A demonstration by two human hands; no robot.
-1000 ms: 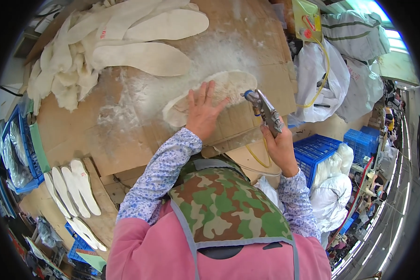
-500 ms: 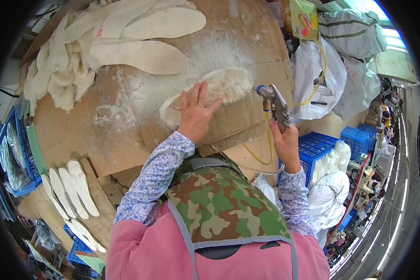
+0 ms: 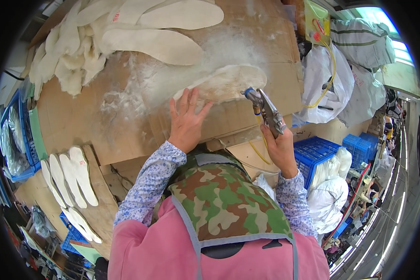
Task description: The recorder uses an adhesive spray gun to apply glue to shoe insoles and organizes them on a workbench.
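A pale fleecy insole [image 3: 235,83] lies flat on the cardboard-covered table, with a brownish patch along its surface. Spread fingers of my left hand [image 3: 186,122] rest on its left, near edge. My right hand [image 3: 282,148] is wrapped round the handle of a metal spray gun [image 3: 269,109]. The gun's blue-ringed nozzle points left, just above the insole's near edge. From the gun runs a thin yellow hose [image 3: 259,148]. Whitish haze or loose fluff spreads around the insole, partly blurring its left end.
Large cream insoles [image 3: 151,45] lie piled at the far left. Several narrower white insoles [image 3: 75,179] rest on a board at the lower left. Blue crates [image 3: 315,151] and white bags [image 3: 329,77] stand on the right, beside a yellow container [image 3: 316,23] with a hose.
The spray gun has moved left and nearer, over the insole's edge. My left hand has slid back from the insole's middle to its near left edge. The haze looks thicker.
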